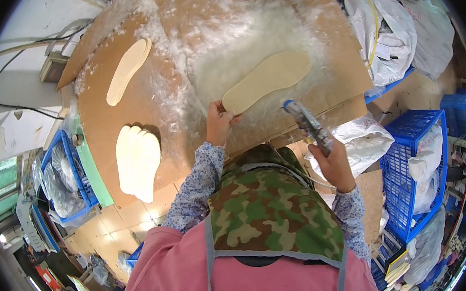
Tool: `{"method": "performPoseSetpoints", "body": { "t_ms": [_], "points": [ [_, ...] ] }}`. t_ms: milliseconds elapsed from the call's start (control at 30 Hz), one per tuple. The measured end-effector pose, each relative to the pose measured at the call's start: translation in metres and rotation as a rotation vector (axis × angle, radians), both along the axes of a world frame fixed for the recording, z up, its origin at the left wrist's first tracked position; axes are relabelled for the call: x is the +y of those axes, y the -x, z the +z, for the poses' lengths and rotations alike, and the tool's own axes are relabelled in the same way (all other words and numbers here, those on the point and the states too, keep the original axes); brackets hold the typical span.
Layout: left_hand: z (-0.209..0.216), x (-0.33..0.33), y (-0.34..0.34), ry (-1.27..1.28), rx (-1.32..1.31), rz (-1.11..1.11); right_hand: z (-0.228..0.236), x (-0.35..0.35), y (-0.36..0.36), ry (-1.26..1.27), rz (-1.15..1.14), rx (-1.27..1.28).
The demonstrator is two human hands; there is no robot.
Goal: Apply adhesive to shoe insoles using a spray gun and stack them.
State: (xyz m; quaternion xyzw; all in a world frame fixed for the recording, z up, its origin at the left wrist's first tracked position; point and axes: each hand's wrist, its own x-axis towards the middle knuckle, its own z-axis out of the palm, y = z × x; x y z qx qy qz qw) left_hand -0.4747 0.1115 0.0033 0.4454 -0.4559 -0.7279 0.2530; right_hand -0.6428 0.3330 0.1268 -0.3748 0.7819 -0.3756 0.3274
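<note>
A pale beige shoe insole [266, 83] lies slantwise over the whitened part of the cardboard-covered worktop [101, 128]. My left hand [220, 123] pinches its near, narrower end between thumb and fingers. To the right of it, my right hand [335, 164] is wrapped around a spray gun [311, 123] whose blue-tipped nozzle points up and left toward the insole. A thin hose runs from near my right hand toward the apron. On the left side of the worktop rest a neat stack of insoles [128, 72] and, closer to me, a fanned group of cream insoles [138, 162].
White fluffy residue [159, 39] covers much of the worktop. A blue plastic crate [412, 172] with bags stands at the right, near a white sack [358, 142]. Another blue crate [69, 181] sits at the left. Large white bags [389, 37] fill the far right.
</note>
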Motion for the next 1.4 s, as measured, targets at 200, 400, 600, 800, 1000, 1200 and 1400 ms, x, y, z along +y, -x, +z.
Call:
{"method": "performPoseSetpoints", "body": {
  "t_ms": [200,400,600,800,1000,1200,1400],
  "points": [
    [-0.011,-0.004,-0.018,-0.039,-0.027,-0.039,-0.004,-0.031,-0.02,0.142,0.246,-0.03],
    [-0.011,-0.002,-0.018,-0.056,-0.014,-0.034,0.001,-0.043,-0.017,0.052,0.277,-0.095],
    [-0.014,-0.002,-0.016,-0.044,-0.001,-0.019,0.0,-0.047,-0.008,0.047,0.227,-0.018],
    [-0.01,-0.003,-0.012,-0.006,-0.032,-0.042,-0.002,-0.045,0.001,0.041,0.161,-0.026],
    [-0.006,-0.003,-0.01,0.007,-0.023,-0.042,-0.008,-0.041,0.011,0.062,0.119,0.036],
    [-0.006,-0.003,-0.009,0.024,-0.019,-0.07,-0.012,-0.037,0.021,0.073,0.032,0.064],
    [-0.006,-0.004,-0.007,-0.011,0.006,-0.06,-0.019,-0.031,0.032,0.098,-0.076,0.124]
  ]
}}
